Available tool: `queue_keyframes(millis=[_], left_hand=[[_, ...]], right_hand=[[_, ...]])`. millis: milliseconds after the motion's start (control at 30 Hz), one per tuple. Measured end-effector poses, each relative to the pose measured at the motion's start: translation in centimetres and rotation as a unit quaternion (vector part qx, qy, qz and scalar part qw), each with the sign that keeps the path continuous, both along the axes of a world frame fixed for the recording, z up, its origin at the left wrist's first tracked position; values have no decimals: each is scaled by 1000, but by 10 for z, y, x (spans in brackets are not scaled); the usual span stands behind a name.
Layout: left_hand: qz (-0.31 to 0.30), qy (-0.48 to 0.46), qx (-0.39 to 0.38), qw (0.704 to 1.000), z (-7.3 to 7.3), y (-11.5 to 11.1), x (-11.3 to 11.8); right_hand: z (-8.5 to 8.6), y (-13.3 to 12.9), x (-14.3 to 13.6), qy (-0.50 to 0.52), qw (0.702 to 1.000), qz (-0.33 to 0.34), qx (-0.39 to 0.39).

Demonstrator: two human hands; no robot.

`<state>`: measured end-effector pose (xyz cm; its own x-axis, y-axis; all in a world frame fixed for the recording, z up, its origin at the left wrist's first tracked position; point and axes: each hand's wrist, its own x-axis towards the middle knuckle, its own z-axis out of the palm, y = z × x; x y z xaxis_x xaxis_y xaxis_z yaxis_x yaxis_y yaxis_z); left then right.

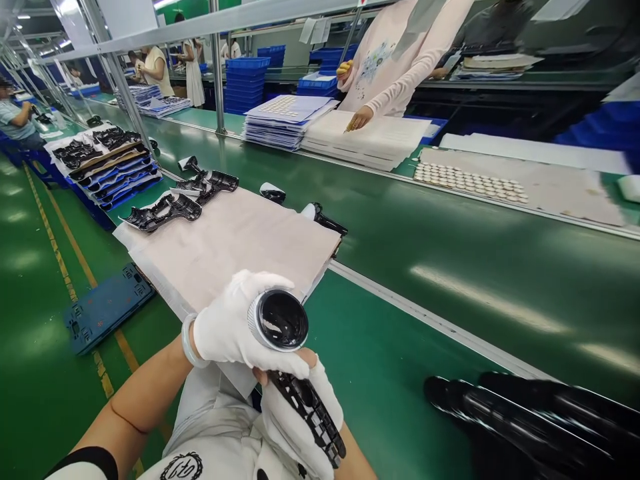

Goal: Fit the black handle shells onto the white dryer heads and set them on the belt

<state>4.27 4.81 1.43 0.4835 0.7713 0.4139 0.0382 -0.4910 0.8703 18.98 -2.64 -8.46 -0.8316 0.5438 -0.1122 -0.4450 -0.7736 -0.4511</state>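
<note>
My left hand (227, 327), in a white glove with bare fingertips showing, is closed around a round part (281, 320) with a ribbed silver rim and a glossy black hollow face. Just below it, my right hand (295, 417), also gloved, wraps a long black plastic part (313, 417) with rows of rectangular slots. The two parts meet near my fingers, but I cannot tell whether they are joined. Beyond my left hand lies a pale paper-covered board (240, 240), with black plastic shells (165, 212) at its far left end.
Small black parts with white ends (325, 219) sit by the board's far edge. Glossy black pieces (530, 420) lie at lower right. Stacked trays (117, 170) stand at left; a blue case (107, 310) is below. Across the green belt (450, 253), a person handles stacked sheets (370, 137).
</note>
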Motion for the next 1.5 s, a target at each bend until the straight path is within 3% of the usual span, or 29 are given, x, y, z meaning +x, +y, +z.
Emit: queue_keyframes(millis=[100,167,233,367,600,800,1033,1200,1300,1367,1433,1500], left_hand=[[5,-88,-8,996,-14,0,-5],[8,-121,4,993,-22,1,-9],[11,-109,7,994,-29,1,-13],[3,-93,-48,994,-37,1,-19],[-15,-125,-79,989,-36,-2,-19],[25,-110,-89,990,-32,-12,-11],[25,-120,-53,991,-32,-20,-4],[65,-86,-102,989,-28,-28,2],[100,-61,-136,984,-25,-35,6],[118,-54,-114,985,-22,-37,8],[127,-54,-83,987,-19,-38,8],[122,-49,-62,989,-17,-37,8]], right_hand=[[12,-4,4,140,988,-53,-36],[28,-8,8,175,982,-70,-11],[45,-15,11,146,985,-93,8],[68,-30,9,2,979,-204,-7],[60,-30,7,-102,969,-209,79],[45,-20,7,-183,935,-226,201],[34,-23,14,-191,940,-195,203],[44,-18,19,-324,885,-190,274],[52,-13,17,-443,837,-132,294],[58,-11,14,-502,811,-97,284],[63,-8,12,-517,801,-100,286],[68,-6,12,-497,809,-110,294]])
